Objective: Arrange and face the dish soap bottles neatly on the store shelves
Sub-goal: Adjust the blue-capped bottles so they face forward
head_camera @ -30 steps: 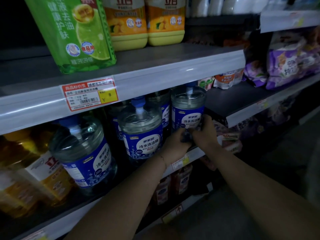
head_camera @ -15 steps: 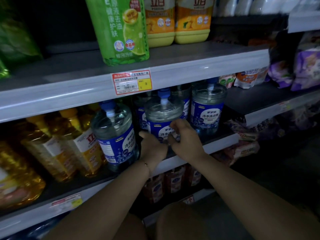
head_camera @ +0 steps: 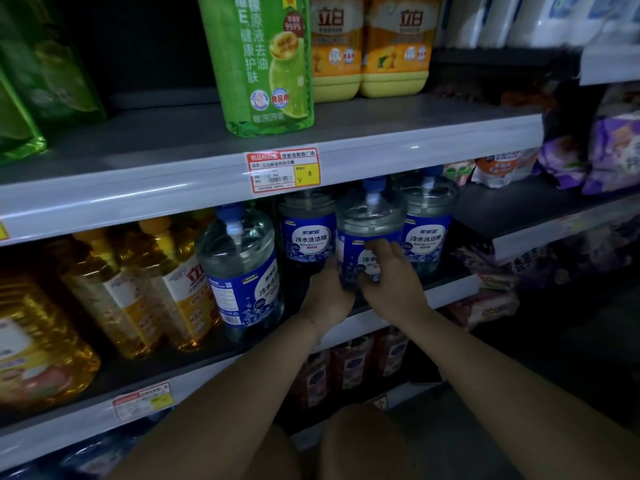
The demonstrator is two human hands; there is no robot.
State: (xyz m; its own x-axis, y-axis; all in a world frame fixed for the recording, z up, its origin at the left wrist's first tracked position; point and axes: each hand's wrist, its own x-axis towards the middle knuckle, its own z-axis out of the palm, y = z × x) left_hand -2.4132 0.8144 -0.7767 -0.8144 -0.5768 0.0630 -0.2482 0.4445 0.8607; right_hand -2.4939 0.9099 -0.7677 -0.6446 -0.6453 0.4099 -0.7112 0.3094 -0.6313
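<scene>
Several clear, barrel-shaped dish soap bottles with blue labels and blue pump tops stand on the middle shelf (head_camera: pixel 450 289). Both my hands hold one of them, the middle front bottle (head_camera: pixel 367 230). My left hand (head_camera: pixel 327 296) grips its lower left side and my right hand (head_camera: pixel 391 275) curls over the front of its label. Another blue-label bottle (head_camera: pixel 242 271) stands to the left, turned partly sideways. Two more stand behind, one at the left rear (head_camera: pixel 306 233) and one at the right rear (head_camera: pixel 429 223), labels facing forward.
Yellow soap bottles (head_camera: pixel 180 285) fill the left of the same shelf. Above, a green bottle (head_camera: pixel 263 64) and two orange-yellow bottles (head_camera: pixel 367 46) stand on the upper shelf, with a price tag (head_camera: pixel 282 169) on its edge. Purple bags (head_camera: pixel 609 150) lie at right; dark bottles (head_camera: pixel 349 362) stand below.
The view has shifted a little. My hands stay on the middle blue-label bottle; the left hand has closed in on its lower left side and the right hand now covers its label.
</scene>
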